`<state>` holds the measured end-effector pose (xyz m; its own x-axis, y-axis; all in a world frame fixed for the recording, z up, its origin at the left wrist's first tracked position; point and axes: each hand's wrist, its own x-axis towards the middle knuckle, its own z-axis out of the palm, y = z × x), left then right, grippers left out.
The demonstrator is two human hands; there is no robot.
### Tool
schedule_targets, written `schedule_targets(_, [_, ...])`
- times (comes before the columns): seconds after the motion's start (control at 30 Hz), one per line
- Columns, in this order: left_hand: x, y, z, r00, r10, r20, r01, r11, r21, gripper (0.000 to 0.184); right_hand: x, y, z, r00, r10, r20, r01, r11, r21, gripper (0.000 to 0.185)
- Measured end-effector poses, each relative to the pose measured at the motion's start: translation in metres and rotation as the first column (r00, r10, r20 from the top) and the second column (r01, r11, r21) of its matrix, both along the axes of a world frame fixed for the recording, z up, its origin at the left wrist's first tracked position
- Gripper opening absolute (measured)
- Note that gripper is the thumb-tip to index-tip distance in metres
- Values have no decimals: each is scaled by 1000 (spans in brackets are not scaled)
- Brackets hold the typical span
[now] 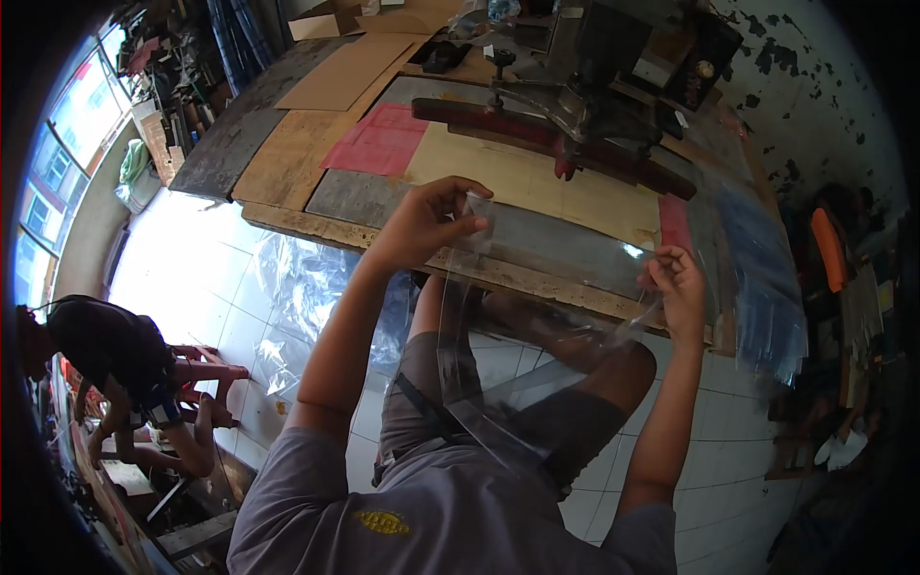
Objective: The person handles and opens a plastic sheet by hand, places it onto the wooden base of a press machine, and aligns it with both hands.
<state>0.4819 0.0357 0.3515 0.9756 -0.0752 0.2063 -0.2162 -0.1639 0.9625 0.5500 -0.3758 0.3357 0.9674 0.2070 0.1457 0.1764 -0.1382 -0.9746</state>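
The yellow emblem's [383, 522] lettering is illegible, and clear film [551, 379] is pinched tight in the raised left grip [443, 218] and right grip [674, 285].

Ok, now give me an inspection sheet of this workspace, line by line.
Surface: worn table carrying a beige sheet, pink sheets and a machine with a red bar.
Job's things: clear plastic, hanging loose in front of the table.
Clutter: cardboard on the table; crumpled plastic below its left side.
Grips: left grip and right grip both pinch the clear plastic.
Cables: nothing seen.
Surroundings: another person at left, tiled floor, peeling wall at right.
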Motion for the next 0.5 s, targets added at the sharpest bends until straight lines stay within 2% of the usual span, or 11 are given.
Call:
schedule_targets(0.1, [17,5,-17,986,62,155,-62,998,-5,43,15,5,-13,999,43,23,-42,997,-62,20])
schedule_targets(0.2, [12,7,-17,995,69,67,-72,996,48,44,18,7,-18,998,30,51,-28,998,-52,18])
schedule_targets(0.3, [19,7,-37,997,46,66,-45,999,-20,45,15,2,-22,999,1,48,-1,1000,-9,17])
schedule_targets(0.4, [6,4,-15,999,28,-33,-27,999,29,47,12,3,-19,999,-9,40,8,1000,22,16])
schedule_targets(0.5, [11,7,-30,997,45,57,-48,997,61,45,10,5,-18,999,-18,42,17,999,39,16])
